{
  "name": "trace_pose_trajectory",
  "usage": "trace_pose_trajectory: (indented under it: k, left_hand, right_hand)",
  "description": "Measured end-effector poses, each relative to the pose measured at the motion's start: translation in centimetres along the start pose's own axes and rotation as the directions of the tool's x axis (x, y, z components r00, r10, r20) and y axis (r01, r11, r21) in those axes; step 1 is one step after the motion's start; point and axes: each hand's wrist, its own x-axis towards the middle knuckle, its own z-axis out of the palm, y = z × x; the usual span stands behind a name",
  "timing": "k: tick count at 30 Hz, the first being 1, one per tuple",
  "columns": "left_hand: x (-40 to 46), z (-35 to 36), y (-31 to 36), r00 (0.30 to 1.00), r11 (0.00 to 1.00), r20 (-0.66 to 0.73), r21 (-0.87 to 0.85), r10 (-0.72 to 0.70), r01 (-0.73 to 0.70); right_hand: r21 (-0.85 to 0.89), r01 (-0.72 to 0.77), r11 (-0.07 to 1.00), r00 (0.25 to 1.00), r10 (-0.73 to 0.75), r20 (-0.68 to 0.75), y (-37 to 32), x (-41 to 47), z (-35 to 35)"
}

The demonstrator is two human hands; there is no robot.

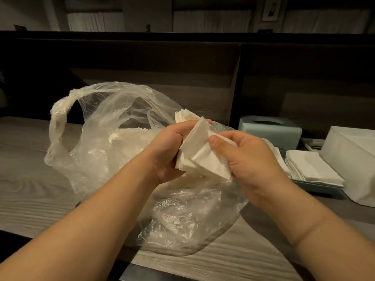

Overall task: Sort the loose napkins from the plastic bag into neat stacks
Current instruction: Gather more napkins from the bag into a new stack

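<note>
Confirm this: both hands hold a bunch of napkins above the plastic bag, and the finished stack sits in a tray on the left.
Not quite. The head view shows the finished stack in a tray on the right, not the left. Both hands, left and right, do hold napkins above the plastic bag.

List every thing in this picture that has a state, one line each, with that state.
plastic bag: open, crumpled, napkins inside
held napkins: gripped by both hands
left hand: grips napkins
right hand: pinches napkins
stacked napkins: neat, on tray
tissue box: slot open

plastic bag (105,142) left on table (30,179); napkin stack (312,169) right, probably in tray (316,188)
</note>
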Motion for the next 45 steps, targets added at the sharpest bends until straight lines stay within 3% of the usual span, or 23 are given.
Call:
trace_pose_trajectory:
  k: [3, 5, 8, 11, 13, 18, 31, 42, 45]
  left_hand:
    - [0.0, -0.1, 0.1, 0.998, 0.999, 0.045, 0.005, -0.032, 0.032]
    - [0.0, 0.0, 0.1, 0.996, 0.997, 0.060, 0.005, -0.072, 0.072]
    - [0.0, 0.0, -0.1, 0.997, 0.998, 0.061, -0.019, -0.053, 0.055]
    - [-0.1, 0.3, -0.1, 0.998, 0.999, 0.057, -0.046, -0.008, 0.010]
    - [-0.2, 0.6, -0.1, 0.998, 0.998, 0.055, -0.050, -0.038, 0.040]
    - [-0.4, 0.7, -0.1, 0.999, 0.999, 0.036, 0.007, -0.032, 0.032]
    - [-0.4, 0.6, -0.7, 0.992, 0.996, 0.111, 0.067, 0.054, -0.062]
    - [-0.4, 0.9, -0.6, 0.998, 1.000, 0.068, 0.006, -0.002, 0.002]
    - [-0.3, 0.8, -0.2, 1.000, 0.991, 0.003, -0.130, -0.010, 0.010]
  right_hand:
    - [-0.270, 0.150, 0.951, 0.987, -0.127, 0.101, -0.6, -0.5, -0.2]
    - [-0.318, 0.178, 0.931, 0.980, -0.138, 0.146, -0.9, -0.6, -0.4]
    - [0.034, 0.025, 0.999, 0.983, -0.031, 0.179, -1.3, -0.5, -0.7]
    - [0.452, -0.157, 0.878, 0.980, 0.082, 0.181, -1.6, -0.1, -0.6]
    - [0.541, -0.211, 0.814, 0.976, 0.149, 0.156, -1.5, -0.1, -0.2]
    - [0.106, -0.180, 0.978, 0.983, 0.175, 0.056, -0.7, -0.6, 0.3]
    - [0.210, -0.273, 0.939, 0.962, 0.272, 0.033, -0.3, -0.4, 0.7]
    - [0.075, -0.178, 0.981, 0.984, 0.177, 0.021, 0.0, -0.4, 0.8]
    - [-0.083, 0.006, 0.997, 0.998, -0.011, -0.056, 0.1, -0.4, 0.6]
